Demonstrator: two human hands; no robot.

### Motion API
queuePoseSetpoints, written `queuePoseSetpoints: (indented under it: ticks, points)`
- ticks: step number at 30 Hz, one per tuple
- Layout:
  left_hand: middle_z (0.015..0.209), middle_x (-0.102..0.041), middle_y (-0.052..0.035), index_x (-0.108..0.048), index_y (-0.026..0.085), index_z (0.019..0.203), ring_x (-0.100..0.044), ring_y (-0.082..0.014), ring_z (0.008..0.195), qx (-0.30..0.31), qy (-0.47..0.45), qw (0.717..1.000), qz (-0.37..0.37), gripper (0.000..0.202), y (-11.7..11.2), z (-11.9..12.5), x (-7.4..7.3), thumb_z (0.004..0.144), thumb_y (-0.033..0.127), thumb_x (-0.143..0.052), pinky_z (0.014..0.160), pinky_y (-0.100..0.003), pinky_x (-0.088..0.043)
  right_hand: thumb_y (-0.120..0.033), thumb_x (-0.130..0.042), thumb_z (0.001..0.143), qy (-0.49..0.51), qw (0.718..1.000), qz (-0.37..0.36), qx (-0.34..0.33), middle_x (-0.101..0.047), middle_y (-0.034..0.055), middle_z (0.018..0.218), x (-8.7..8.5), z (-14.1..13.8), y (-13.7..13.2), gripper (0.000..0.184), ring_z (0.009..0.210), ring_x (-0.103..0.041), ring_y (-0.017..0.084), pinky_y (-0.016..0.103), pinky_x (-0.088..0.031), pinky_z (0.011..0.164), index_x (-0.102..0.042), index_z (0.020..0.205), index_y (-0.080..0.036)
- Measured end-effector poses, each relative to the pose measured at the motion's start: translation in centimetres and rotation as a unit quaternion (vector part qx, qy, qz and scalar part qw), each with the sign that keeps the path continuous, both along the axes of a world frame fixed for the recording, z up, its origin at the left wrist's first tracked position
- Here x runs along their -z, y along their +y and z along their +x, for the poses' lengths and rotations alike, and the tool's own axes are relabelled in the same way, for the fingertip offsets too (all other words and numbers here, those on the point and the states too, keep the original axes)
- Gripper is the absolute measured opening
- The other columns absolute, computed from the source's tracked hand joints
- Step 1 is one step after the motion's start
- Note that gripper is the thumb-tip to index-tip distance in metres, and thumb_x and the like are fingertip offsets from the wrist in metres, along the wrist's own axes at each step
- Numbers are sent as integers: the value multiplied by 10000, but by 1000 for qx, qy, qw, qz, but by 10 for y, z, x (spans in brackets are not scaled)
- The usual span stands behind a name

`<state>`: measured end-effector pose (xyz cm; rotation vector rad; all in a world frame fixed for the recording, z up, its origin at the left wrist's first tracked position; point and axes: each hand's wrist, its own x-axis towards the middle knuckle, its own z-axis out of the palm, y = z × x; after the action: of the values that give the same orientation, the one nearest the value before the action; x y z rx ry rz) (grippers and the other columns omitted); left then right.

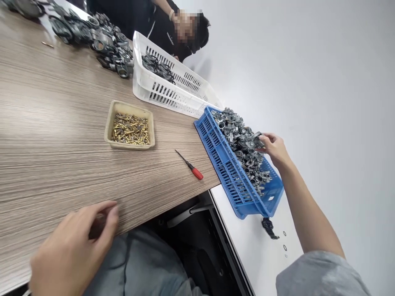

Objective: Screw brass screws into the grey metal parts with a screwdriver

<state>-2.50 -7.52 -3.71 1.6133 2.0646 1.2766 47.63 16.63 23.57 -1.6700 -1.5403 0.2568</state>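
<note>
My right hand (274, 149) reaches over the blue crate (220, 154), its thumb and fingers closed on a grey metal ring-shaped part (256, 136). That part is at the top of a heap of similar metal parts (237, 131) filling most of the crate. My left hand (78, 242) rests at the near table edge, fingers curled and thumb near the index fingertip, with nothing visible in it. Between the hands lies a screwdriver (196, 172) with a red handle, its tip pointing away from me. A cream tray (151, 127) of small brass-coloured pins or screws stands beyond my left hand.
A white slotted crate (173, 96) holding dark metal parts adjoins the blue one. More metal parts (101, 43) are piled at the far left, near a loose brass-coloured pin (47, 44). A person in black (163, 28) is behind. A black object (268, 227) and small rings lie right.
</note>
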Motion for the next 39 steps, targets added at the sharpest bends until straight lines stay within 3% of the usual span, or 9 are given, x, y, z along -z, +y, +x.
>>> queuePoseSetpoints:
  ticks: [4, 6, 9, 12, 19, 22, 25, 35, 39]
  points:
    - [1062, -787, -16, -746, 306, 1166, -731, -228, 891, 166, -88, 981, 44, 237, 28, 15, -40, 1088, 500, -635, 806, -367, -585, -493, -923, 749, 34, 989, -80, -121, -777, 94, 1074, 21, -89, -45, 442, 1016, -773, 317, 447, -762, 644, -828, 1119, -270]
    - [1198, -791, -62, -733, 286, 1280, -747, -268, 1056, 232, -102, 965, 63, 312, 51, 28, -58, 1060, 503, -689, 949, -422, -622, -512, -929, 754, 84, 971, -145, -170, -786, 75, 1053, 39, -132, -65, 431, 987, -778, 309, 445, -762, 638, -831, 1109, -290]
    - [1522, -683, -144, -592, 267, 1563, -699, -342, 1317, 289, -119, 945, 92, 763, 81, 49, -76, 908, 522, -887, 1157, -524, -585, -540, -920, 771, 183, 938, -207, -209, -813, 73, 1133, 76, -186, -86, 419, 1005, -793, 307, 425, -757, 642, -816, 1088, -287]
    - [1650, -584, -176, -465, 252, 1675, -652, -359, 1425, 321, -143, 932, 92, 1012, 96, 62, -76, 825, 449, -976, 1218, -529, -555, -507, -942, 746, 248, 913, -233, -225, -821, 81, 1190, 117, -228, -95, 430, 1022, -796, 304, 378, -742, 635, -790, 1072, -271]
    - [1318, -775, -100, -719, 235, 1384, -745, -291, 1193, 240, -148, 959, 29, 514, 107, 37, -49, 892, 266, -863, 1077, -433, -600, -390, -873, 855, 360, 851, -305, -229, -770, 47, 973, 183, -288, -86, 289, 789, -742, 192, 297, -694, 615, -700, 1013, -220]
    - [1232, -818, -75, -776, 226, 1287, -764, -250, 1091, 241, -180, 954, 14, 368, 115, 17, -41, 926, 280, -809, 945, -353, -608, -349, -838, 912, 401, 819, -323, -255, -741, 38, 967, 196, -304, -81, 239, 812, -722, 167, 262, -682, 620, -658, 997, -217]
    - [1172, -837, -73, -801, 202, 1241, -759, -222, 976, 242, -190, 951, 7, 317, 121, 5, -37, 945, 310, -763, 829, -318, -582, -380, -848, 929, 396, 812, -322, -284, -736, 45, 977, 203, -312, -77, 269, 874, -724, 183, 253, -677, 612, -651, 1018, -220]
    - [1093, -830, -96, -793, 178, 1165, -728, -223, 914, 217, -188, 958, 10, 397, 130, 3, -31, 938, 502, -773, 830, -326, -559, -646, -842, 896, 295, 860, -219, -354, -775, 123, 1181, 227, -268, -72, 561, 1104, -761, 286, 275, -662, 621, -723, 1240, -219]
    - [1073, -828, -87, -793, 190, 1136, -719, -215, 897, 235, -127, 964, -20, 352, 135, 0, -46, 962, 492, -741, 824, -323, -548, -690, -818, 862, 303, 876, -172, -332, -734, 81, 981, 245, -241, -75, 570, 973, -748, 277, 321, -667, 587, -716, 1139, -203]
